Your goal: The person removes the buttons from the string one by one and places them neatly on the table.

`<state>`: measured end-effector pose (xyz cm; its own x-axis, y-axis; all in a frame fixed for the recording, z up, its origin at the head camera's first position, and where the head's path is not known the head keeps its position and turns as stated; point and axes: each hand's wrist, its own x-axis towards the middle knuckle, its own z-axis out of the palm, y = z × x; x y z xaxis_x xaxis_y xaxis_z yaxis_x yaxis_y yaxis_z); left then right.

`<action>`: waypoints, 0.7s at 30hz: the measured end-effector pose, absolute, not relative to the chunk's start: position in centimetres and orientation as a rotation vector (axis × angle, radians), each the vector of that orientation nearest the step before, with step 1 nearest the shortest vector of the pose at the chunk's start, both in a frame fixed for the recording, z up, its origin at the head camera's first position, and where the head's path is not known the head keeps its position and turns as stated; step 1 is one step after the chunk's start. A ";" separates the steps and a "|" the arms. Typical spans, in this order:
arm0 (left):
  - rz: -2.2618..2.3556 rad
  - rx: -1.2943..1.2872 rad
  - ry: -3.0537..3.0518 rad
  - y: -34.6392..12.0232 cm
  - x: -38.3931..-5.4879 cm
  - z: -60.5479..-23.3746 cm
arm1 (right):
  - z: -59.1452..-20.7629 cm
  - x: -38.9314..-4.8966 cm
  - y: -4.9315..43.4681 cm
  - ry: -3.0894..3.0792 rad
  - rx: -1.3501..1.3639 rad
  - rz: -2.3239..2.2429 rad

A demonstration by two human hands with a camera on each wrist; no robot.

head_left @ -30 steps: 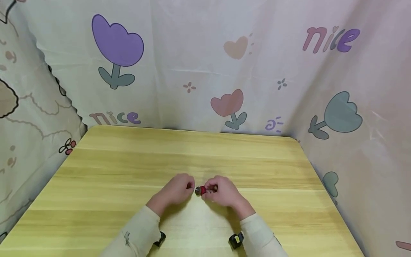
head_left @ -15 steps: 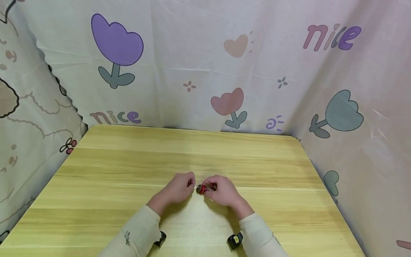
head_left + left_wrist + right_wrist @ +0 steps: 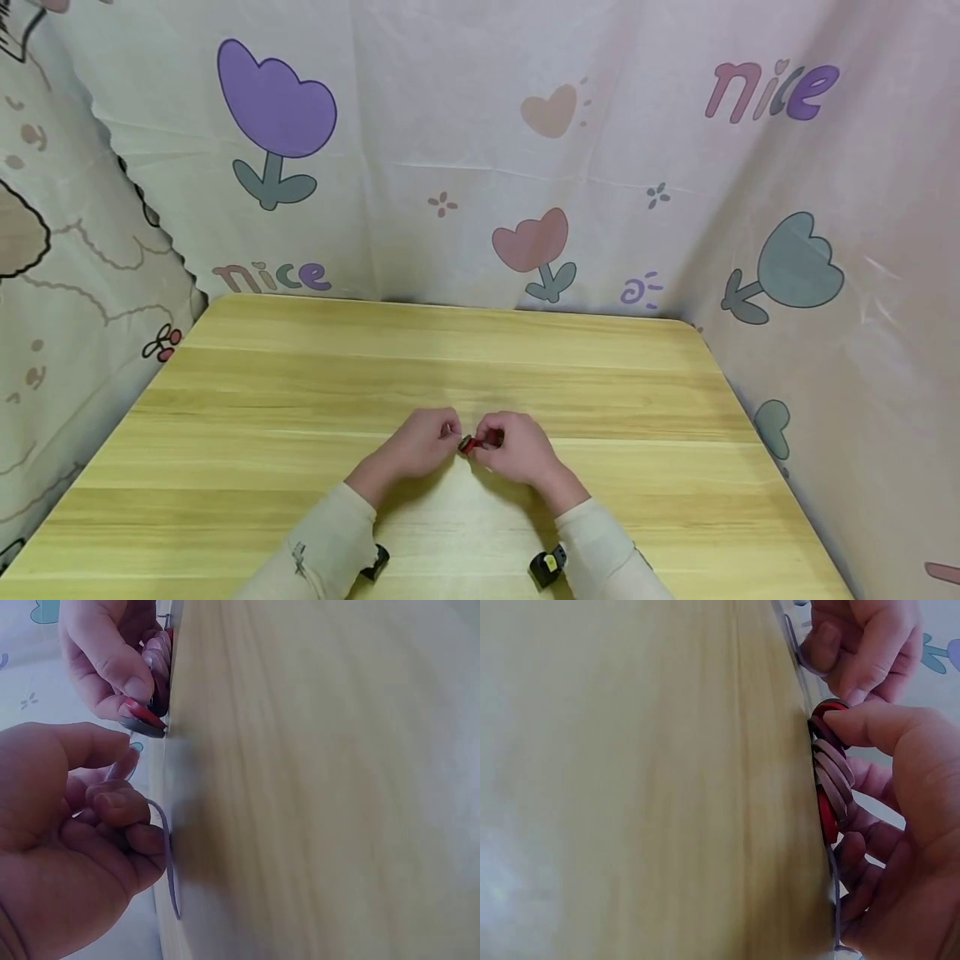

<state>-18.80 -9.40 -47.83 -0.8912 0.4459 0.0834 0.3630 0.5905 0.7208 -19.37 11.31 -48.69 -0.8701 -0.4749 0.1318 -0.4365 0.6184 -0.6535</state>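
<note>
Wood-grain table [image 3: 450, 358]; flower-print backdrop [image 3: 420, 108] behind, probably cloth.

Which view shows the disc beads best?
Right wrist: the disc beads show as a row, red and brownish pink, mostly unblocked. Left wrist shows some, partly covered by the right hand; head shows them tiny, mostly hidden.

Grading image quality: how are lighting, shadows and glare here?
Head: bright, soft shadows below the left hand and right hand on the wood-grain tabletop; left wrist: dimmer, bluish, shadow beside the cord; right wrist: dim, pale glare at lower left.
</note>
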 end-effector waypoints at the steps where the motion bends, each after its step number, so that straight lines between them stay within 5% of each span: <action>1: 1.186 0.687 2.696 -9.4 -18.8 -47.9 | -48.8 -19.4 11.3 2.783 -0.784 -1.104; 21: 1.196 0.674 2.686 -9.4 -18.7 -47.9 | -49.0 -19.6 11.2 2.834 -0.930 -1.118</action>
